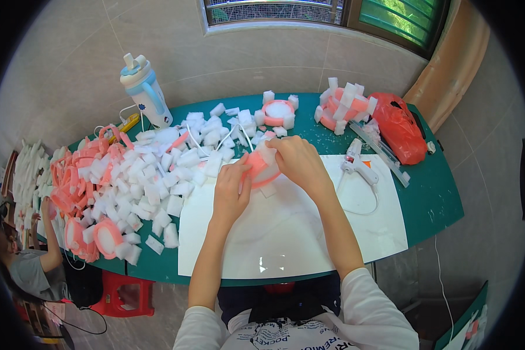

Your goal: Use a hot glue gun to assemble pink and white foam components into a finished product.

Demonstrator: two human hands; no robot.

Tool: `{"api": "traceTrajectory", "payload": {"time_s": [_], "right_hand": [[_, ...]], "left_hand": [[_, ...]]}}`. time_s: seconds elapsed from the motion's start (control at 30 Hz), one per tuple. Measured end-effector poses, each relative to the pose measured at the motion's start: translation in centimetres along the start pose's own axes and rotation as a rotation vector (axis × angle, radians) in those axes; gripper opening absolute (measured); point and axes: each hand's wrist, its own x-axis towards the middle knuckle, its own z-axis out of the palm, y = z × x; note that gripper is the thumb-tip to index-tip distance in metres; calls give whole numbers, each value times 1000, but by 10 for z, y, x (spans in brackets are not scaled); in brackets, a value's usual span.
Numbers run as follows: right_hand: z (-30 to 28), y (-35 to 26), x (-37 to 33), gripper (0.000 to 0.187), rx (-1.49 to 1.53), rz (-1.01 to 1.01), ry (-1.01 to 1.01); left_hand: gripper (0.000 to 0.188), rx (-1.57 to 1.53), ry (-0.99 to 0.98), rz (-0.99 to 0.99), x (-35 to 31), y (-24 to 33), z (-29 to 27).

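Over the white board I hold a pink foam-like ring with a pale center. My left hand is closed on the ring's left side, fingers curled at its edge. At the ring's upper right, my right hand pinches a small white foam block against it. Another pale block shows at the ring's lower edge. Right of my hands, a white glue gun lies on the board, its cord curving below it. My fingers partly hide the ring.
Loose white foam blocks and pink rings heap on the green table's left. Behind stand a bottle and rings with blocks. A red plastic bag lies beside clear sticks. Another person sits far left.
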Motion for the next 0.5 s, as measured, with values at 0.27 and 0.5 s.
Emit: {"api": "traceTrajectory", "payload": {"time_s": [0.27, 0.5], "right_hand": [[1, 0, 0, 26, -6, 0, -7], [0, -1, 0, 25, -7, -6, -1]], "left_hand": [[18, 13, -6, -7, 0, 1, -1], [18, 12, -14, -12, 0, 1, -1]]}}
